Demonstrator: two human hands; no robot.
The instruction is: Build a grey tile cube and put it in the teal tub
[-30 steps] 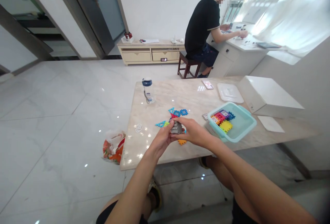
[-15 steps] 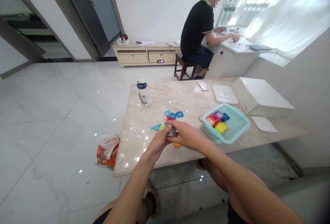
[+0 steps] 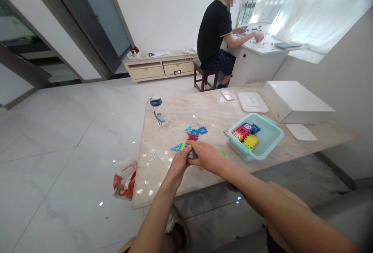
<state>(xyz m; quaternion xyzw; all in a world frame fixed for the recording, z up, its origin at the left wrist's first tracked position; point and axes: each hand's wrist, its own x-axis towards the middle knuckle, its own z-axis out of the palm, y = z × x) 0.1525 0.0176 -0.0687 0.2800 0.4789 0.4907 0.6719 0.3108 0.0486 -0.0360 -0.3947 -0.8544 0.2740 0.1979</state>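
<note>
both hands meet over the near edge of the marble surface (image 3: 175, 175): left hand (image 3: 178, 164) and right hand (image 3: 205, 156) pinch a small grey block piece (image 3: 191, 154) between fingertips, prob. so each side gets pressed (mostly hidden). loose blue and red pieces (image 3: 194, 131) lie just beyond; teal bin (image 3: 269, 144) w/ more sits to the right. vs 1 s ago: the grip hasn't changed, and the hands sit lower over the surface.
</note>
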